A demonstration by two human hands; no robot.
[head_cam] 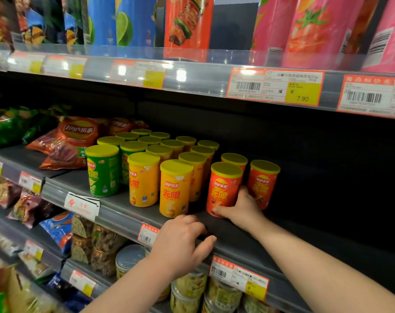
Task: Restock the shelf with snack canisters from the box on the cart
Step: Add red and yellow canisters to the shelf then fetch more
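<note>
While the right hand (237,207) grips the red canister (222,190) standing at the shelf (115,199) front, the left hand (183,240) seems to clasp the shelf's edge, so next probably comes letting go and fetching another.

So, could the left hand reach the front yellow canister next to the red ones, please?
Probably yes: the left hand grips the shelf edge just in front of that yellow canister, with nothing between them.
</note>
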